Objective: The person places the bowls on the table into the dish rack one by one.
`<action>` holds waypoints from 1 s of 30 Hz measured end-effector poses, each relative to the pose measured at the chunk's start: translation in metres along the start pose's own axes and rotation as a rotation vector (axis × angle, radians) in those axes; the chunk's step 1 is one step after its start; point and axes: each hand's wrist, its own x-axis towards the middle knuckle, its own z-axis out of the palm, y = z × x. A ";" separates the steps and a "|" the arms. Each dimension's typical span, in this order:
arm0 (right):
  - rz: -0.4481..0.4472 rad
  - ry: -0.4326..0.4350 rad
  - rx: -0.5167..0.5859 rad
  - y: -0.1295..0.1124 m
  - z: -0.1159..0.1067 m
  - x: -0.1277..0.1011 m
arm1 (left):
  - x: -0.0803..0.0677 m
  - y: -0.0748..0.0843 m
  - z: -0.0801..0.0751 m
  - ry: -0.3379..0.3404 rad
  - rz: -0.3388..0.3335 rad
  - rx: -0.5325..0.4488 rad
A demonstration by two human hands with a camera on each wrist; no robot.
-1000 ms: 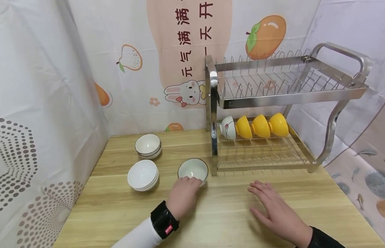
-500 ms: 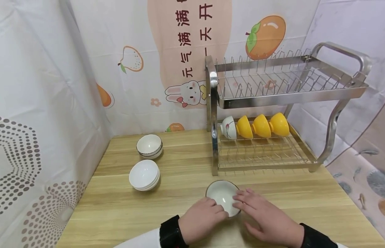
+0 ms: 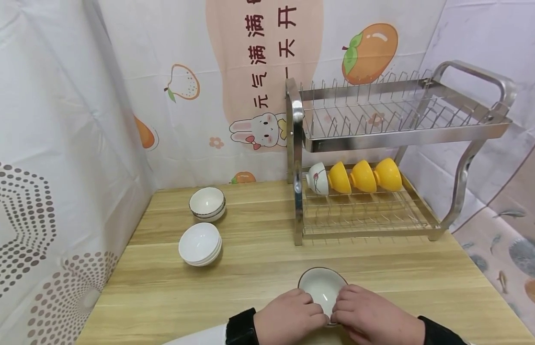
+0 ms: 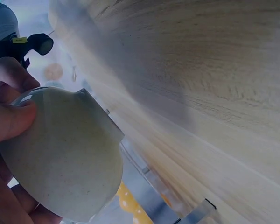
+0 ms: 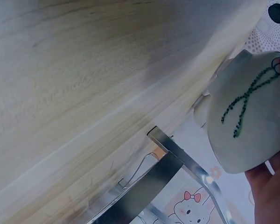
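Note:
Both hands hold one bowl (image 3: 321, 287) near the front of the table, its pale inside facing up and its rim dark. My left hand (image 3: 290, 316) grips the near left rim, and my right hand (image 3: 375, 314) grips the near right rim. In the left wrist view the bowl's plain, cream outer wall (image 4: 65, 154) is seen above the wood, with fingers (image 4: 11, 123) on its edge. From the right wrist, the bowl's side (image 5: 256, 112) carries a dark green leafy pattern, and fingers (image 5: 261, 179) lie along its rim. The hands partly hide the bowl's near side.
A two-tier metal dish rack (image 3: 405, 139) stands at the back right. On its lower tier, a white patterned bowl (image 3: 318, 179) and several yellow bowls (image 3: 363, 176) stand on edge. At left are stacked white bowls (image 3: 199, 243) and dark-rimmed bowls (image 3: 207, 201). Curtains (image 3: 176, 143) enclose the table.
The left hand has brought the bowl from beside the rack to the right and nearer the front. The right hand has moved left and now grips its rim as well.

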 end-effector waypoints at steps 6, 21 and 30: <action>-0.008 -0.009 0.009 0.000 0.000 0.000 | 0.001 0.000 0.003 -0.013 -0.006 0.001; 0.128 0.151 0.041 0.005 -0.010 0.003 | 0.001 -0.019 -0.001 0.200 -0.115 -0.093; 0.647 0.351 0.035 0.008 -0.021 0.006 | -0.003 -0.029 0.006 0.361 -0.228 -0.095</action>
